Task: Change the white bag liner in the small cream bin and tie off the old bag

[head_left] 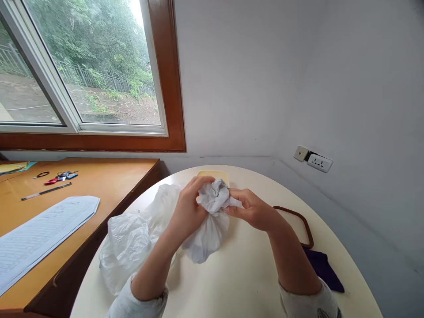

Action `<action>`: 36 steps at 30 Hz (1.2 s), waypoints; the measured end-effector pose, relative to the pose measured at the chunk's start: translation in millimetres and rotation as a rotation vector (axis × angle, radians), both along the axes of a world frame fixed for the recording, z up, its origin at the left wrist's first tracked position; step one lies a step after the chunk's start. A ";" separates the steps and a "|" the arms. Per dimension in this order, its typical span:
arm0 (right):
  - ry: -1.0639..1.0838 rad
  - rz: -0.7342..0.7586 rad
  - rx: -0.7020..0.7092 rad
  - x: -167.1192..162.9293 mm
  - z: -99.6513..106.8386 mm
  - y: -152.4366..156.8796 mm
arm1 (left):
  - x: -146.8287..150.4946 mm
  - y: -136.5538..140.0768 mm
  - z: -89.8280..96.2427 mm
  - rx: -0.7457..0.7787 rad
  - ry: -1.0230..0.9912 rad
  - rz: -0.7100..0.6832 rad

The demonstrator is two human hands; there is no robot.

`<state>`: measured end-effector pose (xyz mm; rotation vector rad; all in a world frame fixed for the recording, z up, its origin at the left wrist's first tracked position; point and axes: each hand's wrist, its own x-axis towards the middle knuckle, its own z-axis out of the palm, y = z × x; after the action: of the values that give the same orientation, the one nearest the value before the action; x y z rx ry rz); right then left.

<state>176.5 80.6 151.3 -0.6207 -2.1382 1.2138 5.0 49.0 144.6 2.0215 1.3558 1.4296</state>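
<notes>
A white plastic bag (208,240) is gathered into a twisted, knot-like bunch at its top, with a rounded body hanging below. What is inside cannot be made out. My left hand (190,205) curls around the left side of the bunch, thumb below and fingers above. From the right, my right hand (250,210) pinches a short end of the bag between thumb and fingers. Behind the bunch sits a pale yellow tray-like thing (213,174), partly hidden. Crumpled clear-white plastic (132,238) lies beside my left forearm.
The round cream table (238,274) carries a brown rounded frame (307,227) and a dark purple cloth (323,267) on the right. At left, a wooden desk (109,176) holds papers (49,238), a pen (46,191) and keys (62,176). A wall socket (319,162) is at right.
</notes>
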 end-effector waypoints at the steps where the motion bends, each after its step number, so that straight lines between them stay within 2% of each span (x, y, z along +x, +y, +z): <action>1: -0.001 0.044 -0.049 1.0 -0.4 1.6 | 0.0 -0.1 -0.7 -0.015 0.002 -0.030; 3: 0.005 0.059 -0.103 2.3 -1.1 3.5 | 0.4 0.3 -2.8 -0.061 -0.041 -0.087; 5: 0.026 0.011 -0.095 2.5 -1.1 3.4 | 0.7 1.4 -4.4 -0.111 -0.124 -0.129; 9: 0.050 -0.177 0.009 0.8 -0.3 0.9 | -1.7 3.4 -2.6 -0.188 -0.272 -0.191; 14: 0.063 -0.325 0.148 -2.8 -1.4 0.9 | -8.4 0.9 3.2 -0.293 -0.293 -0.326; 17: 0.071 -0.350 0.152 -5.1 -0.8 -1.5 | -14.4 0.5 1.8 -0.399 -0.318 -0.434; 21: 0.068 -0.309 0.136 -7.9 0.8 -6.1 | -22.0 4.4 -4.4 -0.489 -0.314 -0.609; 24: 0.069 -0.289 0.130 -9.8 -1.9 -4.9 | -23.2 6.2 -6.0 -0.498 -0.300 -0.644; 29: 0.124 -0.217 -0.020 -10.3 -8.0 -1.0 | -14.5 2.8 0.0 -0.383 -0.313 -0.469; 34: 0.139 -0.044 -0.041 -10.6 -4.4 -5.6 | -2.9 2.3 -0.2 0.071 -0.364 -0.025; 36: 0.135 -0.016 -0.018 -10.9 -3.4 -6.4 | -0.5 1.9 -2.1 0.158 -0.296 0.023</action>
<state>165.6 74.2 147.9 -0.5465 -2.0088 1.2324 4.5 51.0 142.5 1.7960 1.1759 1.8130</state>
